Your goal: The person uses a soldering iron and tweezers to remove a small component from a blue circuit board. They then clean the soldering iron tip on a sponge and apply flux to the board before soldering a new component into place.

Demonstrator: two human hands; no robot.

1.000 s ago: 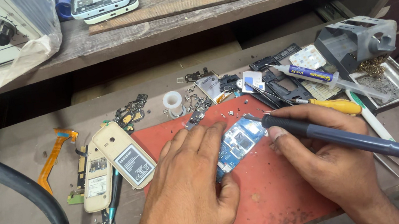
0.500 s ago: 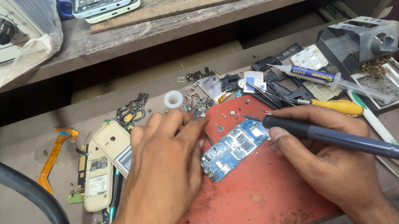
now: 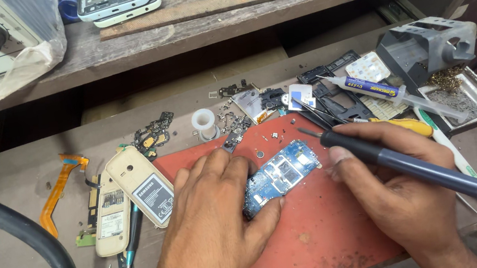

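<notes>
Head view, circuit board (image 3: 281,174) lying diagonally, upper-right

Left hand (image 3: 217,227): a second ago it lay flat over the left end of the small blue rectangular circuit board (image 3: 280,176); then it lifted away toward the cream phone shells — now it is back, thumb under the board's lower left end.

Blue circuit board: earlier steep and half covered; now more level on the red rubber mat (image 3: 322,240), with its upper face in plain sight.

Soldering iron tip (image 3: 305,133): it sat just over the board's upper right corner before — now it is slightly up and to the right of it.
</notes>
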